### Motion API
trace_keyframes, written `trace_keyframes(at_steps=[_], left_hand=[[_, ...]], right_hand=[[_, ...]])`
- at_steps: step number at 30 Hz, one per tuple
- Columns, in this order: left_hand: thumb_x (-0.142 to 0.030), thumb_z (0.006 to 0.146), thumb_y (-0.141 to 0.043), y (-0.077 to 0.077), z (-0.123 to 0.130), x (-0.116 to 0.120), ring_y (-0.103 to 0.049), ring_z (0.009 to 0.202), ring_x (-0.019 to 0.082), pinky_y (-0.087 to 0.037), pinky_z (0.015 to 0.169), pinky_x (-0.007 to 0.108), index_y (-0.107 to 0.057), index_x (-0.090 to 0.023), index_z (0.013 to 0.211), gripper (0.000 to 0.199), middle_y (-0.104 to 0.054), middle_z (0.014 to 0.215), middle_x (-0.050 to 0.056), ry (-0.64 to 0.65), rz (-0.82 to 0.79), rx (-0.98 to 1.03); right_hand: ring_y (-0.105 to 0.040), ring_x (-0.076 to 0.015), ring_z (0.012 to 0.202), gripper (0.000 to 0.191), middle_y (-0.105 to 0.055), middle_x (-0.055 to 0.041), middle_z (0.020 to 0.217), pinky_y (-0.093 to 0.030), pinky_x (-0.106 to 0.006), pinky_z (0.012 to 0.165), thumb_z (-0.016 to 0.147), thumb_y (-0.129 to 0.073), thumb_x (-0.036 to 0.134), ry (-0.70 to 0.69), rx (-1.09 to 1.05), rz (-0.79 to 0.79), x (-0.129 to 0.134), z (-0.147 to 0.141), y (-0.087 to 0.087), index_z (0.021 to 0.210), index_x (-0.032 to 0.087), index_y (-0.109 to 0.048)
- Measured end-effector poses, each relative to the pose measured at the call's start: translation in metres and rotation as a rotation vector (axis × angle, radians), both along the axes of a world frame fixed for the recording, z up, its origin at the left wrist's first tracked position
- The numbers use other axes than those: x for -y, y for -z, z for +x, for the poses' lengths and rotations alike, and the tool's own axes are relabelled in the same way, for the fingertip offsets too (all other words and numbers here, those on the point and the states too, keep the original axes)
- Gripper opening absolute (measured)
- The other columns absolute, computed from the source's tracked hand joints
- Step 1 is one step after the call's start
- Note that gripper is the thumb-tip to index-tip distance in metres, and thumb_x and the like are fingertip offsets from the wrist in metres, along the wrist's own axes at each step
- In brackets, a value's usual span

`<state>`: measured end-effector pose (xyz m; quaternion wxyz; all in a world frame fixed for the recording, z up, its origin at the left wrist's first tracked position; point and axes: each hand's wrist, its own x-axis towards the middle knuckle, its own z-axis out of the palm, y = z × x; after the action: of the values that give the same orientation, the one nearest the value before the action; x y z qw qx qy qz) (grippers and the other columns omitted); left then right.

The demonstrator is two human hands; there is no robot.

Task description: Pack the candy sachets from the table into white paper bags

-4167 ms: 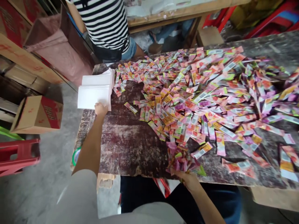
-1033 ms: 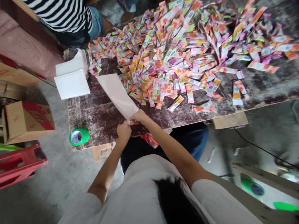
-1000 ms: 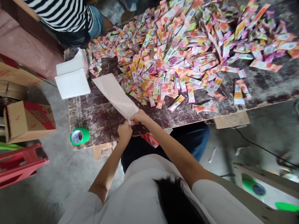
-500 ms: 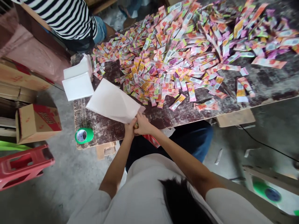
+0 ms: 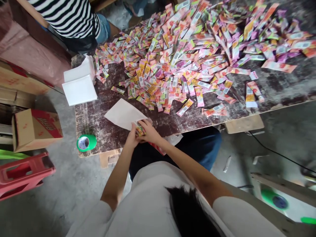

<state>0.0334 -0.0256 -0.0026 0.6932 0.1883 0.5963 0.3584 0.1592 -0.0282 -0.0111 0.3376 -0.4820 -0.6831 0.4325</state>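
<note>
At the table's front edge my left hand (image 5: 132, 137) and my right hand (image 5: 149, 132) are closed together around a bundle of small colourful sachets (image 5: 140, 130). A white sheet (image 5: 124, 113), perhaps a flat bag, reaches from the bundle out over the table to the upper left. Its near end goes under my fingers, and I cannot tell whether it wraps the bundle. Just beyond lies a big loose heap of pink, yellow and purple sachets (image 5: 172, 65). Something red (image 5: 157, 148) shows below my right wrist, mostly hidden.
A stack of white sheets (image 5: 80, 90) lies at the table's left end, with a roll of green tape (image 5: 86, 143) nearer me. Left of the worn table (image 5: 108, 138) are a cardboard box (image 5: 37, 128) and a red stool (image 5: 27, 172). A person in a striped top (image 5: 66, 18) is across the left corner.
The white sheet reaches less far across the table, its far end drawn back towards my hands. More of the colourful bundle shows between my hands.
</note>
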Motion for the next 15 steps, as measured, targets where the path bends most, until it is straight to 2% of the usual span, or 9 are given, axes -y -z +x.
trace_keyframes(at_steps=[3, 6, 8, 12, 15], left_hand=[[-0.052, 0.083, -0.066, -0.005, -0.009, 0.011, -0.068, 0.086, 0.015, -0.057, 0.076, 0.026, -0.065, -0.017, 0.101, 0.04, -0.071, 0.103, 0.008, -0.047, 0.019, 0.037], [-0.045, 0.078, -0.072, -0.001, -0.013, 0.023, -0.068, 0.083, 0.014, -0.056, 0.081, 0.029, -0.065, -0.017, 0.096, 0.034, -0.071, 0.093, 0.005, -0.037, 0.095, -0.095], [-0.046, 0.078, -0.07, 0.003, -0.014, 0.027, -0.069, 0.076, 0.017, -0.057, 0.077, 0.032, -0.064, -0.015, 0.093, 0.035, -0.07, 0.081, 0.004, -0.004, 0.088, -0.206], [-0.037, 0.078, -0.068, 0.01, -0.02, 0.028, -0.071, 0.072, 0.021, -0.057, 0.069, 0.033, -0.064, -0.017, 0.1, 0.03, -0.072, 0.077, 0.004, 0.131, 0.129, -0.362], [-0.029, 0.072, -0.07, 0.011, -0.025, 0.027, -0.071, 0.075, 0.024, -0.055, 0.067, 0.032, -0.066, -0.018, 0.09, 0.021, -0.073, 0.076, 0.006, 0.246, 0.193, -0.561]], right_hand=[[-0.048, -0.0268, 0.127, 0.073, -0.05, -0.0169, 0.135, -0.038, -0.04, 0.109, 0.068, -0.075, 0.029, 0.111, -0.037, -0.027, -0.008, 0.005, 0.005, 0.135, 0.014, -0.05], [-0.051, -0.0245, 0.123, 0.067, -0.054, -0.0131, 0.131, -0.039, -0.039, 0.108, 0.069, -0.071, 0.026, 0.218, -0.047, -0.076, -0.012, 0.002, 0.008, 0.132, 0.018, -0.051], [-0.051, -0.0246, 0.12, 0.067, -0.054, -0.0124, 0.128, -0.04, -0.039, 0.107, 0.068, -0.073, 0.028, 0.232, -0.046, -0.094, -0.013, -0.003, 0.009, 0.13, 0.018, -0.052], [-0.048, -0.0265, 0.124, 0.08, -0.049, -0.0148, 0.132, -0.038, -0.041, 0.11, 0.063, -0.079, 0.033, 0.123, -0.073, -0.088, -0.017, -0.006, 0.014, 0.134, 0.014, -0.048], [-0.044, -0.0286, 0.129, 0.098, -0.044, -0.0169, 0.137, -0.034, -0.042, 0.112, 0.053, -0.087, 0.033, -0.01, -0.083, -0.099, -0.022, -0.003, 0.018, 0.139, 0.013, -0.043]])
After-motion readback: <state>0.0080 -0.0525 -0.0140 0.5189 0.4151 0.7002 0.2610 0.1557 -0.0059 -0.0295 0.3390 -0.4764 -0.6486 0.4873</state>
